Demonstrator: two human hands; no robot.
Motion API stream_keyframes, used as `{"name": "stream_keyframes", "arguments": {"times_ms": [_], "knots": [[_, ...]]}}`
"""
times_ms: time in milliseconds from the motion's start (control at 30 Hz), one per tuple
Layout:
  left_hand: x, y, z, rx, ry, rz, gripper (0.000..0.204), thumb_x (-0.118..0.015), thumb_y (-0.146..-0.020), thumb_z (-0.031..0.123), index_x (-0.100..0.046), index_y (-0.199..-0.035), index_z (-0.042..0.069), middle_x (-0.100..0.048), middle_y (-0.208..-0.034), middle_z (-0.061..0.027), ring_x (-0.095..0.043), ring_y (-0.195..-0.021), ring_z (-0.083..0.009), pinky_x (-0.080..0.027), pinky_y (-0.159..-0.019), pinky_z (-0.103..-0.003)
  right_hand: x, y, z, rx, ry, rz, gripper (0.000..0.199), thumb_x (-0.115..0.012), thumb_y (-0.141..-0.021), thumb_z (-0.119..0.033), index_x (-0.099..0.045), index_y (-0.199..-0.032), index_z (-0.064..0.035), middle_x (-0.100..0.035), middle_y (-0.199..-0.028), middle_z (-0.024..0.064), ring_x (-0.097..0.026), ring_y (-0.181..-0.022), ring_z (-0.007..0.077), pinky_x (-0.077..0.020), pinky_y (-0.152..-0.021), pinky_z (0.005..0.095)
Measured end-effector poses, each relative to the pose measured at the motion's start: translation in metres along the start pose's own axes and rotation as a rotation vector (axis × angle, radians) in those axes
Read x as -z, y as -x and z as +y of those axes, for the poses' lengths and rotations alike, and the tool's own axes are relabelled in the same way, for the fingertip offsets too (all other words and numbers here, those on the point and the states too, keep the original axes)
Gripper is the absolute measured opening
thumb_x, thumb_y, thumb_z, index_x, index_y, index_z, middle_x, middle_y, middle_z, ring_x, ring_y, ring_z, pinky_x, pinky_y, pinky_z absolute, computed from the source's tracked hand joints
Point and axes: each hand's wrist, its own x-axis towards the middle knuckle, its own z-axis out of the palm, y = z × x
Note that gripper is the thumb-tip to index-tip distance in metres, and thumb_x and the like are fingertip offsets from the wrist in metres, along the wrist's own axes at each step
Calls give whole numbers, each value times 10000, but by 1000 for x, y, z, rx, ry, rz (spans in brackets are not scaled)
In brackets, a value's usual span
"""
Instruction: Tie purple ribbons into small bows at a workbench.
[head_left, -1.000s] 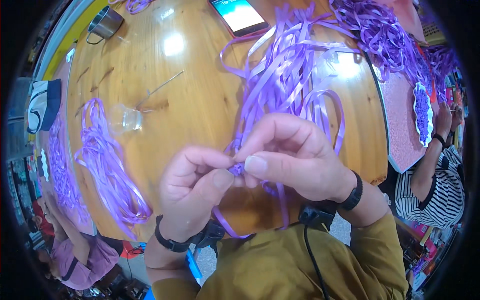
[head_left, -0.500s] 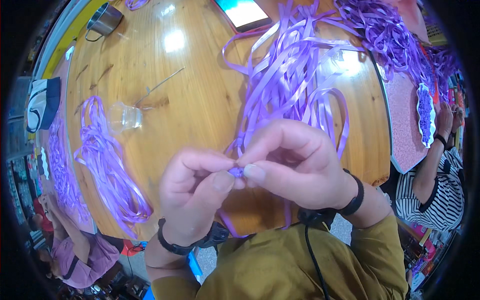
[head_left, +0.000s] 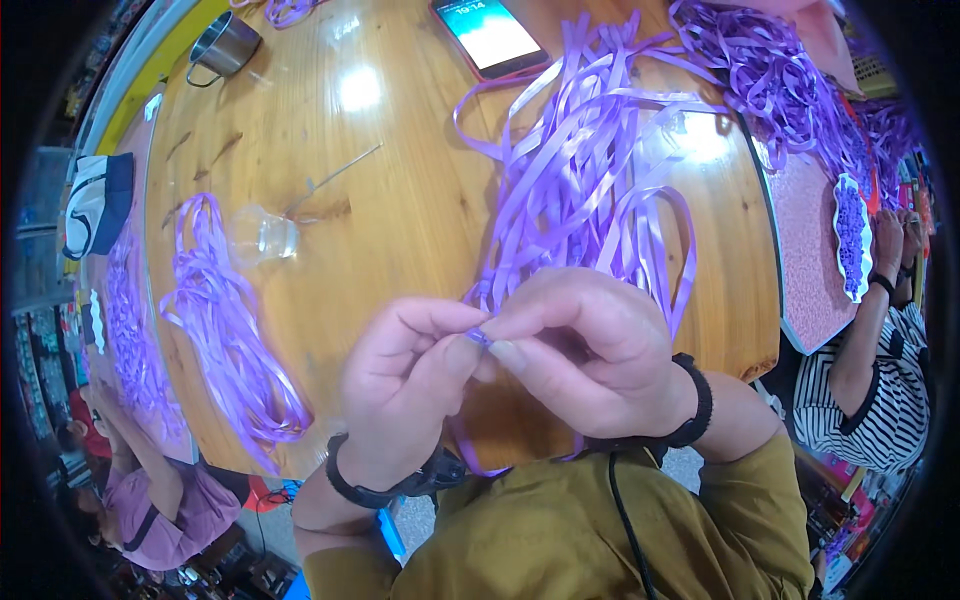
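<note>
My left hand (head_left: 395, 385) and my right hand (head_left: 615, 365) meet above the near edge of the wooden table. Their fingertips pinch a small purple piece (head_left: 479, 338) between them, mostly covered by the thumbs and forefingers. A strand of purple ribbon (head_left: 480, 467) hangs in a loop beneath my hands. Just beyond them spreads a large heap of shiny purple ribbon straps (head_left: 570, 150). To the left lies a second, narrower bundle of purple straps (head_left: 225, 320).
A clear plastic cup (head_left: 272, 238) and a thin metal rod (head_left: 345, 168) are left of centre. Farther off are a metal mug (head_left: 228, 48) and a lit phone (head_left: 488, 38). Pink side tables hold more ribbon (head_left: 750, 50) and a wavy white tray (head_left: 867, 255). Co-workers sit at both sides.
My hands have shifted slightly right, both still pinching the small purple piece, which is now more covered. The whole view has moved a little.
</note>
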Motion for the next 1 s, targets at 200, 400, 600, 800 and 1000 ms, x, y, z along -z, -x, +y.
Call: {"name": "stream_keyframes", "arguments": {"times_ms": [200,400,600,800,1000], "knots": [[-2,-1,-14,-161,-73,-5,153,-504,-854,51,-478,-996,0,-555,-859,-71,-514,-693,-78,-408,-596,-180,0,2,-1,-35,44,-14,124,-552,-769,47,-537,-890,22,-579,-776,110,-573,-623,149,-431,-531,238],[0,2,-20,-596,-543,-8,176,-497,-836,-19,-463,-1008,-2,-520,-888,-86,-514,-709,-100,-416,-620,-203,-3,6,-3,-38,-23,5,123,-550,-782,35,-534,-903,25,-574,-805,100,-561,-663,141,-428,-578,231],[-8,6,-23,-453,-198,-6,157,-477,-851,-11,-449,-1005,-5,-521,-866,-86,-512,-712,-98,-426,-626,-208,-7,11,-8,-278,-322,-8,117,-515,-821,18,-502,-937,15,-568,-848,78,-555,-733,107,-440,-651,224],[-10,6,-24,-408,-22,3,121,-464,-867,18,-449,-985,0,-527,-864,-88,-513,-733,-103,-433,-632,-213,-8,10,-10,-376,-466,-38,100,-487,-841,5,-486,-939,25,-564,-835,85,-557,-749,111,-448,-660,232],[-7,6,-21,-334,38,-38,124,-468,-872,47,-447,-986,2,-531,-861,-84,-509,-730,-99,-427,-634,-210,-2,7,-9,-305,-397,-107,144,-454,-872,-36,-471,-990,43,-562,-825,86,-560,-750,118,-448,-664,235]]}}
